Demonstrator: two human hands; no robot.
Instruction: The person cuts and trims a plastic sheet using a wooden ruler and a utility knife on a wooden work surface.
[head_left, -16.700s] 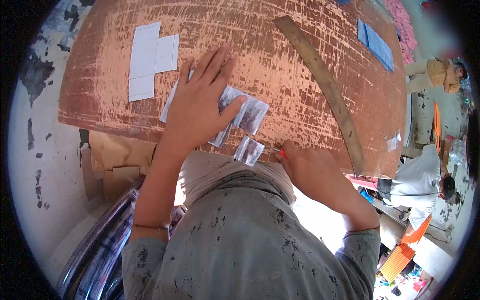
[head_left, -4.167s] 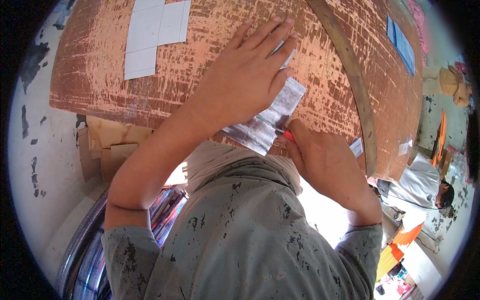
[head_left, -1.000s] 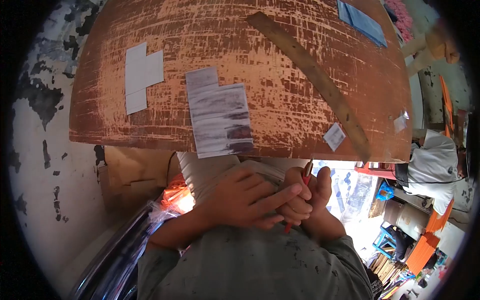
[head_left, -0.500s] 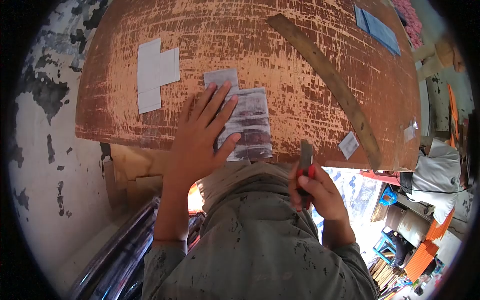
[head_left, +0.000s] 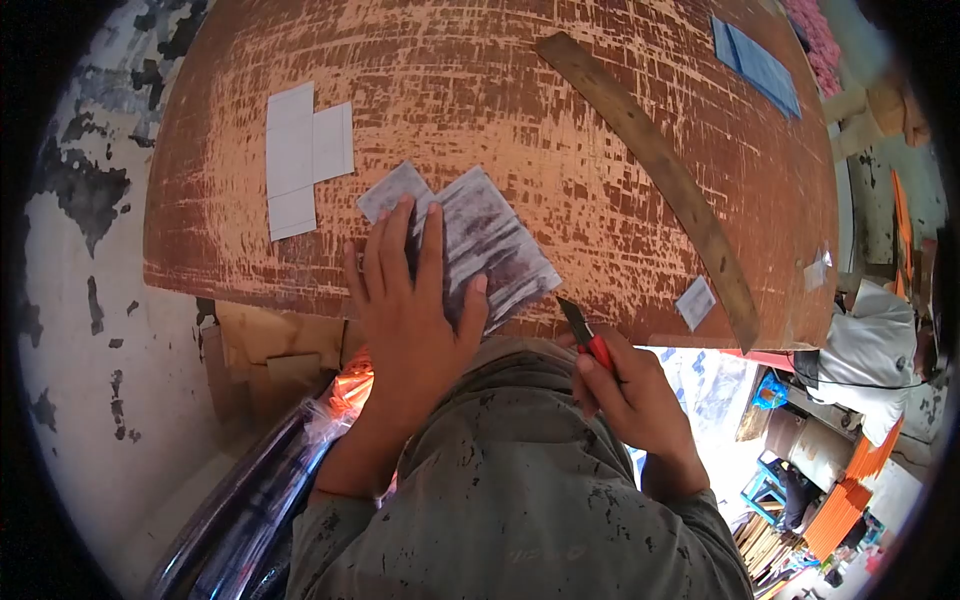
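My left hand [head_left: 415, 300] lies with its fingers spread over a grey streaked sheet [head_left: 490, 235], pressing it against the scratched brown board. The sheet sits at a slant, and a smaller square part of it shows beyond my fingertips; whether that is one piece or two I cannot tell. In my right hand [head_left: 630, 390] is a red utility knife [head_left: 590, 340], its dark blade out and pointing up and left. The blade tip is close to the sheet's right corner, near the board's front edge.
A white paper cutout [head_left: 292, 165] lies at the left of the board [head_left: 450, 90]. A long wooden strip [head_left: 660, 170] runs along the right, with a small grey square [head_left: 695, 303] beside it. Folded blue sheets [head_left: 755, 65] are at the far right.
The grey sheet has turned from nearly straight to slanted, with my left hand on it. My right hand has tilted the knife, so the blade now points toward the sheet.
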